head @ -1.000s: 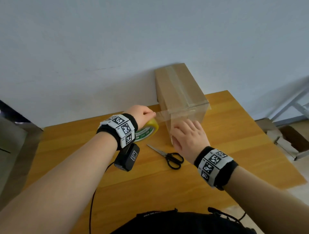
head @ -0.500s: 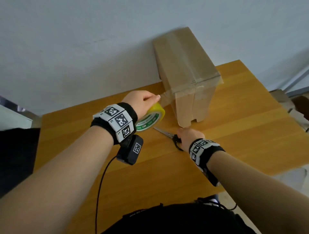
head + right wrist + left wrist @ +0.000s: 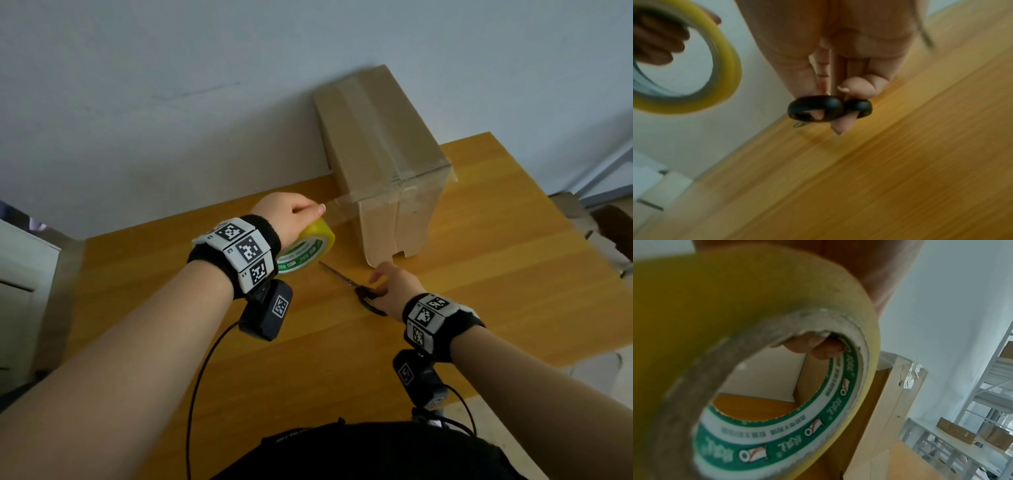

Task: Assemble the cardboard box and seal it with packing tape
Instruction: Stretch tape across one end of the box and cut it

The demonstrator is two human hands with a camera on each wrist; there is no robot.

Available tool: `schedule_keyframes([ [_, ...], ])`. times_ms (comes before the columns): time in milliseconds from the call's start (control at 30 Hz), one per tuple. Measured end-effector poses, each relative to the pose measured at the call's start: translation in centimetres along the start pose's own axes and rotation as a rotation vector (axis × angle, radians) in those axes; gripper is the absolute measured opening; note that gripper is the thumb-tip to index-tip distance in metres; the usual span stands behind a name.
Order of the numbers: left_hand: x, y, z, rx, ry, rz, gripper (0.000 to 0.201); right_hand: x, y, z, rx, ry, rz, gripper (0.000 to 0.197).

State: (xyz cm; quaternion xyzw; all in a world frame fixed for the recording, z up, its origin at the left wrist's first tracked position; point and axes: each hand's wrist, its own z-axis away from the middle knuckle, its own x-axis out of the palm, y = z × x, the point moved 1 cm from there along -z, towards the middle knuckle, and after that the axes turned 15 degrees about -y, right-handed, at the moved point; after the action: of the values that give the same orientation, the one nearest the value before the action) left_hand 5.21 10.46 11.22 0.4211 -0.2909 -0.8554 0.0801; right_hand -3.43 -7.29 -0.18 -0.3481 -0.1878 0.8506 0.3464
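The cardboard box (image 3: 383, 164) stands upright at the back of the wooden table (image 3: 513, 260), with clear tape over its top seam. My left hand (image 3: 308, 214) grips the yellow packing tape roll (image 3: 310, 248) just left of the box, fingers (image 3: 818, 345) hooked inside its core. A clear tape strip (image 3: 342, 210) stretches from the roll to the box's front top edge. The scissors (image 3: 356, 284) lie in front of the box. My right hand (image 3: 383, 284) pinches their black handles (image 3: 830, 108), blades pointing towards the roll.
A pale wall rises right behind the box. Metal shelving (image 3: 982, 402) with more cardboard boxes stands off the table's right side. A white cabinet (image 3: 20, 291) sits at the left. A black cable (image 3: 205, 370) hangs from my left wrist over the table.
My right hand left the box's front face, dropped to the scissors and took hold of their handles. The left hand kept the tape roll with the strip taut.
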Motion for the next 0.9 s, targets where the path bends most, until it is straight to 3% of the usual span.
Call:
schedule_keyframes([
  [333,-0.4,0.3,-0.1,-0.020,-0.003,-0.013,0.038,-1.0,1.2,2.2,-0.162,-0.106,-0.262,0.053],
  [500,-0.4,0.3,0.2,-0.022,0.009,-0.015,0.037,-1.1,0.6,3.4,-0.270,-0.115,-0.249,0.052],
  [667,-0.3,0.2,0.6,-0.019,0.016,-0.001,0.035,-0.6,0.0,3.9,-0.271,-0.135,-0.214,0.049],
  [900,0.0,0.5,1.3,-0.013,0.034,-0.004,0.034,-0.1,-2.3,5.0,-0.343,-0.073,-0.329,0.040],
])
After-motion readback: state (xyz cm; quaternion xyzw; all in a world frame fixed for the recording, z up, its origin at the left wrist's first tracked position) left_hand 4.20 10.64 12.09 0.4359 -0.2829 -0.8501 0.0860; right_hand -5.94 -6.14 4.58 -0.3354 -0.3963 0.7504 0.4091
